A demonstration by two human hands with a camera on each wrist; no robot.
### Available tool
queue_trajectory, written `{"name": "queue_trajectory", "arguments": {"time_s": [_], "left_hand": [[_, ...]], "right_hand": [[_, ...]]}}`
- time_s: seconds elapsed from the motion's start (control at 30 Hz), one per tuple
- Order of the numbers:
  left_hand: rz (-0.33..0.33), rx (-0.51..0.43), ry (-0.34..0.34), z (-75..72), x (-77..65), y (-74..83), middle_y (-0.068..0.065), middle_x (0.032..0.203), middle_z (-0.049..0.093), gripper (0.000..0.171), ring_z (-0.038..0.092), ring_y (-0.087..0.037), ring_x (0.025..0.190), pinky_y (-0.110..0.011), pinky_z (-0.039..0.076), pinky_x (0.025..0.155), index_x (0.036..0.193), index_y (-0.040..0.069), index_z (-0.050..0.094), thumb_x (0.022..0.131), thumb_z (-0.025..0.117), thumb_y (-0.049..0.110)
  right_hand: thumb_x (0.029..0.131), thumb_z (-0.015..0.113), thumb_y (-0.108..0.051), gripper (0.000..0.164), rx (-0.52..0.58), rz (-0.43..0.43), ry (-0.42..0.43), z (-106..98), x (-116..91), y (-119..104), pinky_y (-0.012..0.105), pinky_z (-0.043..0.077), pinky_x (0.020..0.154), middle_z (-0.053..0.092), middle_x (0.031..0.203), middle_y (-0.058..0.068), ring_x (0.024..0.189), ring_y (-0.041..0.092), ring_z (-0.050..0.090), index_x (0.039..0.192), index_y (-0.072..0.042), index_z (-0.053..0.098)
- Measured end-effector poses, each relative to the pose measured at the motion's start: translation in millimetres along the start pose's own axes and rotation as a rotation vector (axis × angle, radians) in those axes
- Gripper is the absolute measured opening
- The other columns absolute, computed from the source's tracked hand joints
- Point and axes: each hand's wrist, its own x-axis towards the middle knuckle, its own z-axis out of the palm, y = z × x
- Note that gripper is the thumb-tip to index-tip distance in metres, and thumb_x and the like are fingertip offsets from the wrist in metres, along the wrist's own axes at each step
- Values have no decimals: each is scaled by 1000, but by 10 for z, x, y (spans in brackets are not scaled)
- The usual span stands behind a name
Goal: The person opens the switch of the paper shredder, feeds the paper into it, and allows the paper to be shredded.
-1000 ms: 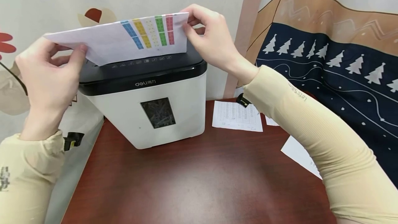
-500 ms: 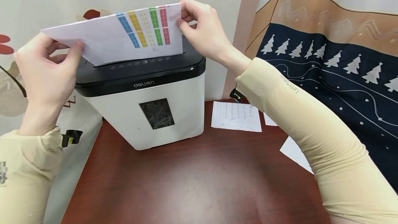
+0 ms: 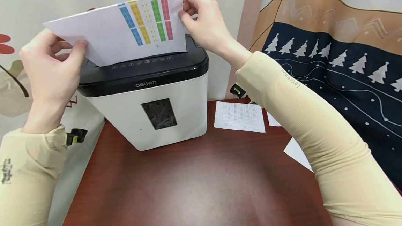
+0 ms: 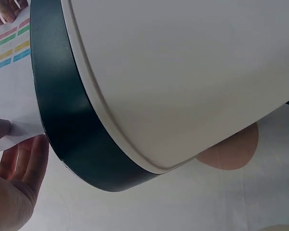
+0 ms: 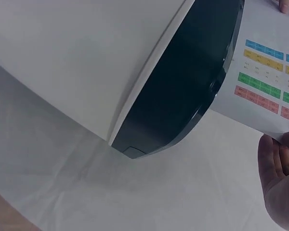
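A white sheet of paper (image 3: 103, 37) printed with blue, yellow, green and red stripes stands upright over a paper shredder (image 3: 188, 111), its lower edge along the slot in the black lid (image 3: 113, 76). My left hand (image 3: 54, 65) pinches the sheet's left edge between thumb and fingers. At the opposite edge, near the top corner, my right hand (image 3: 207, 23) pinches it the same way. The left wrist view shows the left hand (image 4: 14, 187) at the paper beside the lid; in the right wrist view the right hand (image 5: 279, 178) grips the striped end.
The shredder, with shreds behind its dark window (image 3: 159, 113), stands on a reddish-brown table (image 3: 194, 184). To its right lie a printed sheet (image 3: 239, 117) and another paper (image 3: 297, 154), partly covered by the right sleeve. Patterned curtains (image 3: 329, 55) hang behind.
Both hands have risen, the right one more and slightly leftward. The striped sheet's top edge is higher, while its lower edge stays at the shredder's slot.
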Motion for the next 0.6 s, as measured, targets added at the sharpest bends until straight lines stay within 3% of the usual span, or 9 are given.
{"name": "queue_trajectory", "arguments": {"time_s": [0.3, 0.6], "left_hand": [[-15, 39, -9, 38, 35, -39, 19, 90, 72, 27, 66, 2, 73, -5, 53, 69, 108, 19, 80, 91, 64, 7], [-21, 96, -41, 70, 45, -140, 24, 92, 72, 25, 67, 8, 74, -3, 52, 70, 111, 21, 80, 92, 66, 12]], "right_hand": [[106, 51, -7, 20, -12, 37, -17, 25, 0, 33, 17, 55, 88, 65, 101, 1, 93, 7, 61, 118, -3, 67], [105, 51, -7, 16, -27, 57, -32, 100, -23, 143, 18, 54, 88, 66, 102, 3, 93, 9, 61, 112, -3, 66]]}}
